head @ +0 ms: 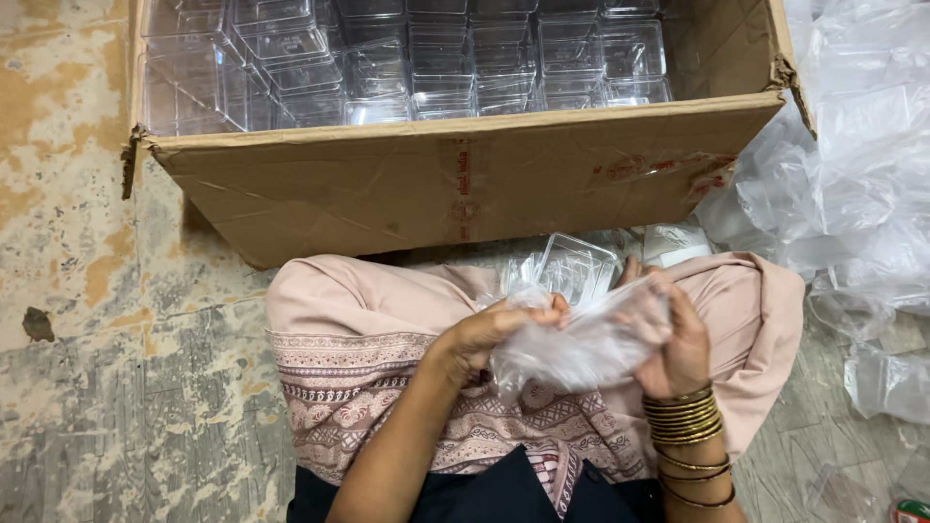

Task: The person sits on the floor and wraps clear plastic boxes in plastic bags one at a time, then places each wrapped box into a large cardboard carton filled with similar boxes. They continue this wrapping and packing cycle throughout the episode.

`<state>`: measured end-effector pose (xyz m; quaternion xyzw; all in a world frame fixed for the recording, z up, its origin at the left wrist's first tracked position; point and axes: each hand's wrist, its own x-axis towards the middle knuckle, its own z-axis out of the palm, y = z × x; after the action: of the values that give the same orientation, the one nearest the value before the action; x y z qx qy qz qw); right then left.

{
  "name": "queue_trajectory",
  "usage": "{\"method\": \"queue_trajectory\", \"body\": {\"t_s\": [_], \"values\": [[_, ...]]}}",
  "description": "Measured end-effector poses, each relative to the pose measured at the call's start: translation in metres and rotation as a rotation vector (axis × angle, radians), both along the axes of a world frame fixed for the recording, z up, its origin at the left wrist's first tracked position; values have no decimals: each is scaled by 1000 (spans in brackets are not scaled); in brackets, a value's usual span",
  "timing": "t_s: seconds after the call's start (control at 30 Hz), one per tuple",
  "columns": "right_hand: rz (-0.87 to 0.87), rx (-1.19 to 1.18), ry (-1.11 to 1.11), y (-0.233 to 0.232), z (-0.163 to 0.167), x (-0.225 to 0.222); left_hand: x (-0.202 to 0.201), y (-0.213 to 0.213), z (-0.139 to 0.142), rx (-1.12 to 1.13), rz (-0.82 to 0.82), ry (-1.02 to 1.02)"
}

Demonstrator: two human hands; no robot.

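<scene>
The left hand pinches the upper edge of a thin clear plastic bag, thumb and fingers closed together on the film. The right hand is clamped on the opposite side of the same bag, fingers wrapped over the film. The two grips pull against each other, so the bag sits stretched between them above the lap, probably to keep its mouth accessible.

A clear plastic container sits just beyond the bag, tilted, touching or partly inside its far edge (the film blurs the boundary, so which cannot be told). It rests near the knees, within short reach of both hands.

A large cardboard box stands on the floor directly ahead, open side up. It holds nested rows of clear containers, stacked closely to save space.

A heap of loose plastic bags lies to the right of the box, near the right hand. Gold bangles encircle the right wrist.
</scene>
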<state>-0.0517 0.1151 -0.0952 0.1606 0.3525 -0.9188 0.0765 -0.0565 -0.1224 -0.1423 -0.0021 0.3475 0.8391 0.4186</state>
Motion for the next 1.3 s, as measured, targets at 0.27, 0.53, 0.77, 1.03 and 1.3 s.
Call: {"method": "queue_trajectory", "body": {"t_s": [0.27,0.53,0.77,1.03,1.3], "values": [[230,1150,226,3,-18,16,-8,37,-4,-839,566,1204],[342,1730,255,-6,-29,4,-27,56,23,-1423,383,1240],[278,1408,185,-14,-35,5,-31,42,41,-1362,310,972],[187,981,234,-24,-42,-5,-41,17,51,-1190,341,691],[138,911,261,-39,-32,3,-36,16,35,-1211,426,749]]}}
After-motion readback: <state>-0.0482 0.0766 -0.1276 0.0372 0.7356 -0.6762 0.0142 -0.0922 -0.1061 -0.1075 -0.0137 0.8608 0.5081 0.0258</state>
